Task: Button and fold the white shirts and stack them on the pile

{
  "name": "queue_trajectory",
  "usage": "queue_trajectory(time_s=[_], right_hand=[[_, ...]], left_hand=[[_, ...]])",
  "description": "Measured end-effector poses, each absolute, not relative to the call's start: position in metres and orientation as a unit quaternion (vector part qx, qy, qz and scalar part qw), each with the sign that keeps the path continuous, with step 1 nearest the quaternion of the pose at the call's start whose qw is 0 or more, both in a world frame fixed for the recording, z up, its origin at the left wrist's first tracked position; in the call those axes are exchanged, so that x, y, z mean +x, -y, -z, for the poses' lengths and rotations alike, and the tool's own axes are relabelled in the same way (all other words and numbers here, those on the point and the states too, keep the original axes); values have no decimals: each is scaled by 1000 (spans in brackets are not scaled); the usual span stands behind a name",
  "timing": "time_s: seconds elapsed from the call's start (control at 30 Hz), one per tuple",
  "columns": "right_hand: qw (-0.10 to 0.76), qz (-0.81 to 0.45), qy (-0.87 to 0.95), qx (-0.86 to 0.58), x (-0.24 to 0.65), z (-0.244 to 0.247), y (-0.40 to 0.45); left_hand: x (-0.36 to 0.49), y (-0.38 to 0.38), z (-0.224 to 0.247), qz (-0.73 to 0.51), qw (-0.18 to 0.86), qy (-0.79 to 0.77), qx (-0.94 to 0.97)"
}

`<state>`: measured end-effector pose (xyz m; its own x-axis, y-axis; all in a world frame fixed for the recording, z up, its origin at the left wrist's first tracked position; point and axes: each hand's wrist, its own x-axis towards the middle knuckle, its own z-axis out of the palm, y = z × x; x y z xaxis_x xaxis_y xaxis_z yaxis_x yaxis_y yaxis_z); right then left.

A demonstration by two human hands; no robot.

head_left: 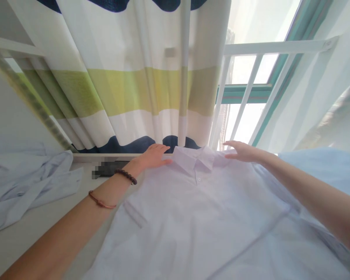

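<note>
A white collared shirt (189, 217) lies spread on the white surface in front of me, its collar (189, 159) at the far end and a button showing just below it. My left hand (156, 156) rests at the shoulder left of the collar, fingers stretched out and apart from the thumb. On the opposite shoulder, my right hand (239, 151) reaches in from the right, its fingers extended toward the collar. Neither hand visibly grips the cloth. A dark beaded bracelet (126, 175) and a thin reddish-brown one (101, 201) circle my left wrist and forearm.
Crumpled pale shirts (26, 182) lie at the left. A dark object (107, 169), partly pixelated, sits behind my left wrist. Light-blue cloth (323, 165) lies at the right. White railings (280, 47) and a striped curtain (128, 91) stand along the back, before a green-framed window (247, 93).
</note>
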<state>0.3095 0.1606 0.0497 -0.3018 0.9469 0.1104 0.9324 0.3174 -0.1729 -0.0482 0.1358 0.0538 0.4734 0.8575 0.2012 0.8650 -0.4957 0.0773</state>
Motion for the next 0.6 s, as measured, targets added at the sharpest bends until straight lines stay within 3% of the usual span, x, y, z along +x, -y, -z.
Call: queue_trajectory(time_s=[0.2,0.33,0.6], right_hand=[[32,-162,801,-576,316,-67,-199],[36,-251,786,-563,295,-65,-210],[168,-138,813,-540,288,-66,-230]], left_hand=[[-26,-179,-53,36,-91,492,-865],[-24,-198,-60,47,-143,452,-879],[-25,-217,-71,157,37,468,-869]])
